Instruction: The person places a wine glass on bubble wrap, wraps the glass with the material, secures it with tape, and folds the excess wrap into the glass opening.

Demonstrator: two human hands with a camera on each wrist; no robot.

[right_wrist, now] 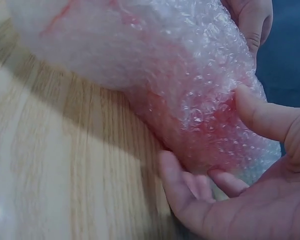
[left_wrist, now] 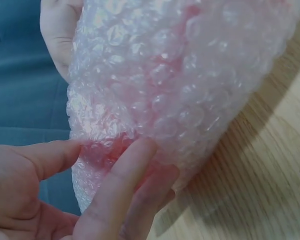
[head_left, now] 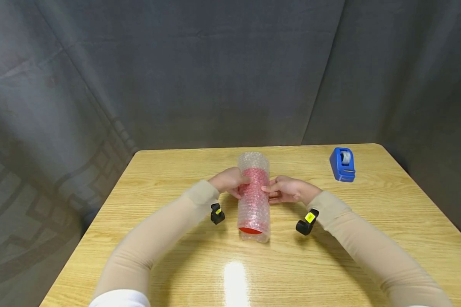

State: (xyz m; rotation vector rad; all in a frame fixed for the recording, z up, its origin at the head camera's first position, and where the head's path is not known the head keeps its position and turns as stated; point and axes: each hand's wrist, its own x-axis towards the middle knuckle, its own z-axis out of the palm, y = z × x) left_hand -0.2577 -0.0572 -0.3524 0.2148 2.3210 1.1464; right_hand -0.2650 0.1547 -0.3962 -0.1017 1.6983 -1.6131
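Observation:
A roll of clear bubble wrap [head_left: 254, 213] lies lengthwise in the middle of the table, with a red object [head_left: 250, 230] showing through it and at its near end. What kind of object is inside cannot be told. My left hand [head_left: 230, 181] grips the roll's left side, thumb on top and fingers lower down. From the right, my right hand [head_left: 290, 189] holds the same roll, its thumb on the upper surface. Both wrist views show fingers curved against the bubbled plastic [left_wrist: 155, 95], the right hand's thumb [right_wrist: 262, 115] pressing into it.
A blue tape dispenser [head_left: 342, 165] with a roll of clear tape stands at the table's back right. The light wooden table [head_left: 169, 170] ends at a dark grey curtain [head_left: 215, 76] behind. Black wrist cameras [head_left: 217, 213] hang under both forearms.

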